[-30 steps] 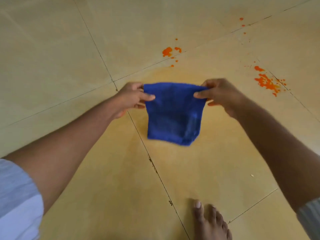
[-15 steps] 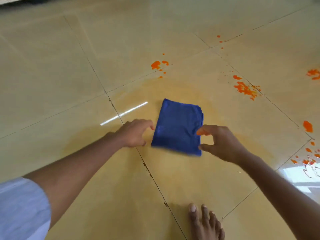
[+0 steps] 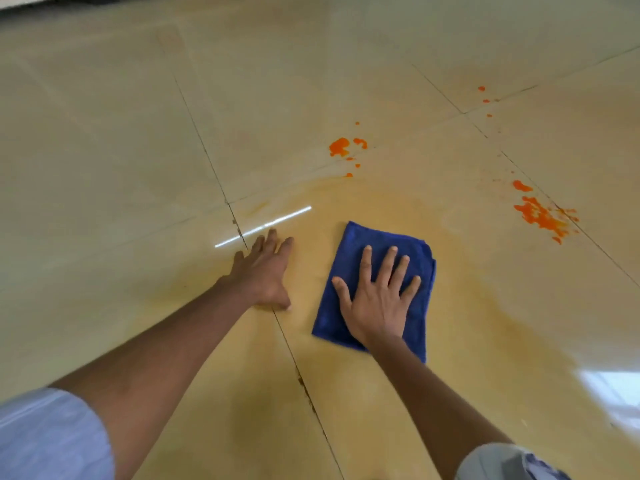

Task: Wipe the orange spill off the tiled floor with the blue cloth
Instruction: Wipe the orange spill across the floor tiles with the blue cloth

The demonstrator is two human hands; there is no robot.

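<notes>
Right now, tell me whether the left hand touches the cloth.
Apart. The head view shows bare floor between the left hand and the cloth.

Cloth (image 3: 408, 247) lies flat on floor (image 3: 104, 133), approx centre of view. R hand (image 3: 377, 299) rests on top of cloth, palm down, fingers spread toward 12. L hand (image 3: 263, 271) flat on floor just beside cloth at its 9, not touching it, w/ palm over a tile joint (image 3: 204, 150). Spill patch (image 3: 341, 147) on floor at cloth's 12, well apart. Second, bigger patch (image 3: 540, 216) at cloth's 2, further off. Small spots (image 3: 481, 89) at 1, farthest back. Forearms come in from 7 and 5.
</notes>
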